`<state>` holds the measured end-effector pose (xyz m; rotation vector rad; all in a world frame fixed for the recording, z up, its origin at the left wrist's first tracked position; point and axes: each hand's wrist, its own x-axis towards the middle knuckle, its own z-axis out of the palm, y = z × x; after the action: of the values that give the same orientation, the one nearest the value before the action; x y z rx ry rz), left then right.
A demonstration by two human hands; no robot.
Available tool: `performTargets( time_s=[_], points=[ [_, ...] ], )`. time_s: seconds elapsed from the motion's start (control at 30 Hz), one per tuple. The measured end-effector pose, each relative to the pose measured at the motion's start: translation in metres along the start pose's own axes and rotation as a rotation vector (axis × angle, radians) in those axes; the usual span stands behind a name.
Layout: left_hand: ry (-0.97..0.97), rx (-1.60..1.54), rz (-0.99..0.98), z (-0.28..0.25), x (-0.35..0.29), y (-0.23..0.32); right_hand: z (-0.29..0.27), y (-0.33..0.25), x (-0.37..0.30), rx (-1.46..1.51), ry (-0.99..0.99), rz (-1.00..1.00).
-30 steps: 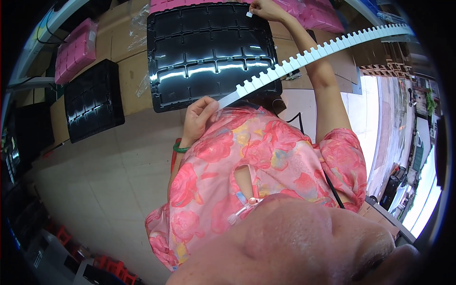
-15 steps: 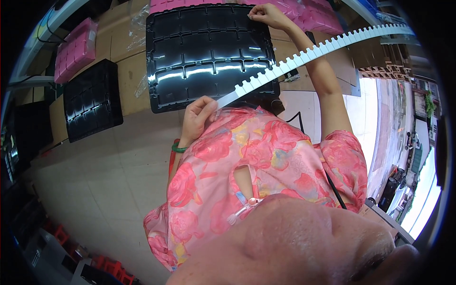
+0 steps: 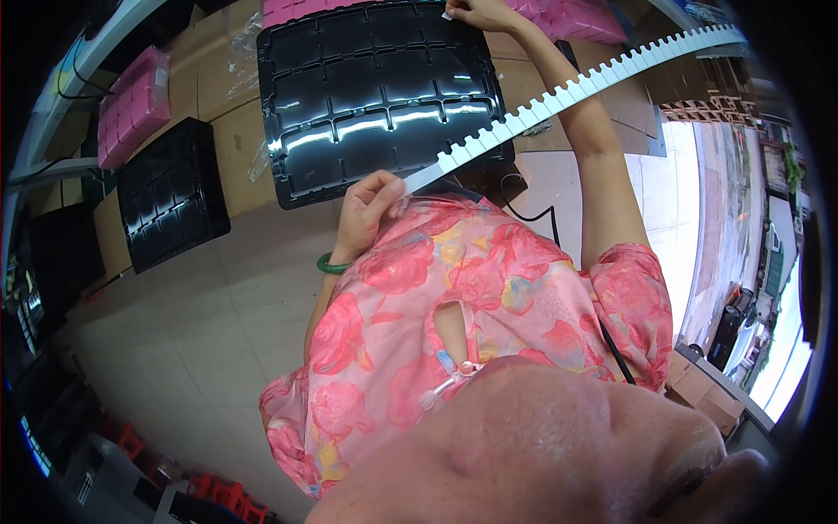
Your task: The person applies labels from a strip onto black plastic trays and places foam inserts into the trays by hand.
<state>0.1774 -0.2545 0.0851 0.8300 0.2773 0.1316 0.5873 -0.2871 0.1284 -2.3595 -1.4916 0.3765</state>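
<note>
In front of me lies a black plastic tray [image 3: 375,83] with a grid of shallow, glossy compartments. My left hand [image 3: 371,210], at the tray's near edge, is closed in a pinch on the plain end of a long white notched strip [image 3: 541,109]. From there the strip curves up to the right, passing over my right forearm. At the tray's far right corner is my right hand [image 3: 484,15], its fingertips pinched on a small white tab [image 3: 447,15]. Whether that tab touches the tray I cannot tell.
Cardboard [image 3: 205,96] covers the work surface under the tray. A second black tray [image 3: 175,196] stands at the left, with a pink tray stack [image 3: 133,109] beyond it. More pink trays [image 3: 580,19] are along the far side. Clear plastic film [image 3: 246,61] lies beside the black tray.
The whole view has shifted slightly. A small white tab now shows at my right fingertips, which stay by the tray's far right corner. My left hand keeps its hold on the strip.
</note>
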Motion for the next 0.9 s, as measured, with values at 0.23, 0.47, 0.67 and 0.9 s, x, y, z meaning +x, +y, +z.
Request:
performTargets(
  time_s=[0.23, 0.47, 0.67, 0.9],
  points=[
    [0.012, 0.006, 0.036, -0.001, -0.004, -0.004, 0.016, -0.005, -0.003, -0.213, 0.315, -0.094],
    [0.001, 0.034, 0.007, 0.003, 0.0, 0.0, -0.003, 0.003, -0.022, -0.405, 0.293, 0.003],
    [0.004, 0.033, -0.007, 0.001, -0.003, -0.001, 0.006, -0.013, -0.027, -0.41, 0.255, -0.144],
    [0.041, -0.012, 0.004, 0.0, -0.003, -0.005, 0.018, 0.022, -0.045, 0.186, 0.301, 0.006]
  ],
)
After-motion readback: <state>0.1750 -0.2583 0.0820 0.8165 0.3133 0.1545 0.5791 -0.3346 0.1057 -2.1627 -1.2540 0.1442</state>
